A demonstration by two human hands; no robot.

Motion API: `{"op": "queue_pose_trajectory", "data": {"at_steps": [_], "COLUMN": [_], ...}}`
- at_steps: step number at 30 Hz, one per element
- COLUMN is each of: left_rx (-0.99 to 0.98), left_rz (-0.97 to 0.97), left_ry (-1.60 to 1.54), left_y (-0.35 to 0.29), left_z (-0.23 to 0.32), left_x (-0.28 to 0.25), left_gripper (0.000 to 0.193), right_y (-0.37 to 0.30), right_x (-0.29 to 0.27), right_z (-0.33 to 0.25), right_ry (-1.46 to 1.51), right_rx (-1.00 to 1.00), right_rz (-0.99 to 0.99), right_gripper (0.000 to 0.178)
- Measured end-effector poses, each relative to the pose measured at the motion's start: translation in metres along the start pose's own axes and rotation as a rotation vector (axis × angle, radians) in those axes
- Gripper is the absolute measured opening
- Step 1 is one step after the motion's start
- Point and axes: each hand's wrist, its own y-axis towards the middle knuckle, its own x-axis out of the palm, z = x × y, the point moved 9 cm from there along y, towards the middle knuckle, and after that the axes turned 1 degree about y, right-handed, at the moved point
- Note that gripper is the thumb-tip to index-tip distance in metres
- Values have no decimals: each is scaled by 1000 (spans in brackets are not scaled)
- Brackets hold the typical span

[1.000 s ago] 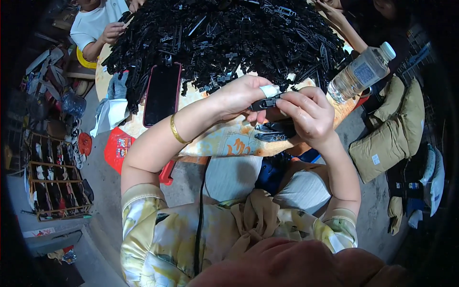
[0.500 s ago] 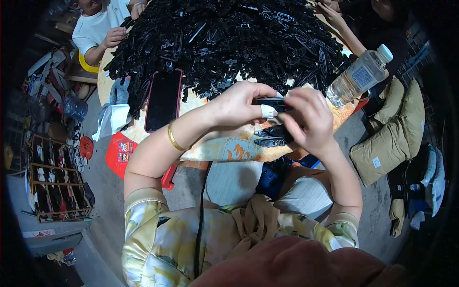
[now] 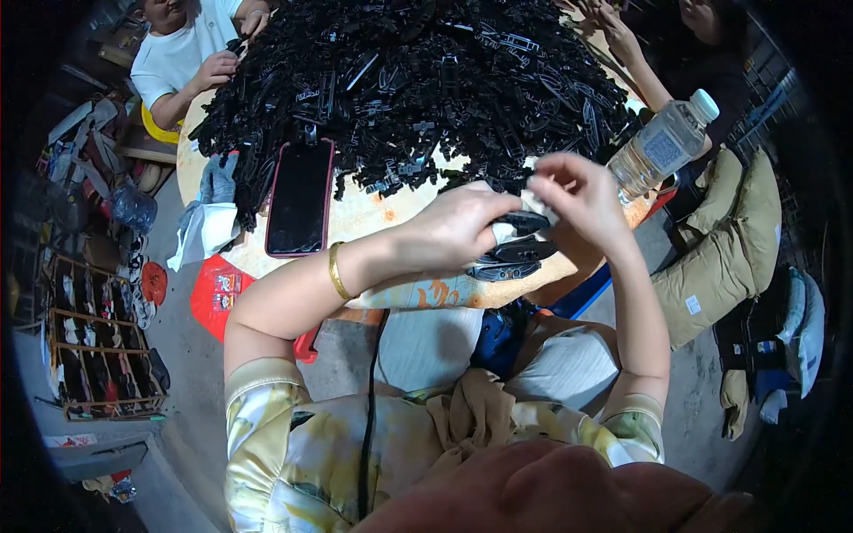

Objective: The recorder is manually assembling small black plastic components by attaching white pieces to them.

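My left hand grips a slender black plastic piece near the table's front edge; its exact kind cannot be made out. White tape wraps the thumb, and a gold bangle circles that wrist. My right hand is raised just right of the piece, thumb and forefinger apart, its other fingers partly hidden. A small whitish patch shows by its fingertips, too unclear to name. Below the hands, several long black plastic pieces lie together on the table. Beyond spreads a big heap of black plastic parts.
A phone lies left of my hands, beside a white paper and a grey glove. A water bottle stands at the right. Two people sit across the table. Tan padded bundles and a shoe rack flank the table.
My left hand has lowered slightly, tilting the black piece. My right hand has drawn up and back from it, its fingers now apart. The view has shifted slightly.
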Motion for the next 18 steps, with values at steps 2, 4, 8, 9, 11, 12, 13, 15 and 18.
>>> {"op": "queue_pose_trajectory", "data": {"at_steps": [2, 4, 8, 9, 11, 12, 13, 15, 18], "left_rx": [117, 120, 159, 161, 135, -23, -214, -294, -183], "left_rz": [56, 26, 146, 145, 315, 340, 352, 419, 352], "left_ry": [75, 109, 225, 223, 102, -52, -393, -863, -1214], "left_y": [-2, -2, -6, -4, -1, 0, 1, 1, 3], "left_z": [6, 11, 8, 3, -3, -17, -42, -57, -47], "left_x": [6, 9, 0, -2, -20, -24, -17, -13, -20], "left_gripper": [32, 33, 30, 30, 26, 23, 28, 39, 45], "right_y": [15, 25, 31, 28, 22, 20, 19, 8, -3], "right_x": [-6, 8, 8, -1, -19, -26, -31, -27, 11], "right_z": [-19, -21, -6, -6, -3, 4, 7, 8, 6], "right_ry": [-299, -474, -448, -405, -199, -53, 96, 295, 554], "right_rx": [-101, -191, -198, -222, -96, -52, -10, 141, 239], "right_rz": [138, 119, 192, 274, 293, 322, 353, 301, 36], "right_gripper": [38, 41, 32, 28, 23, 23, 23, 22, 19]}}
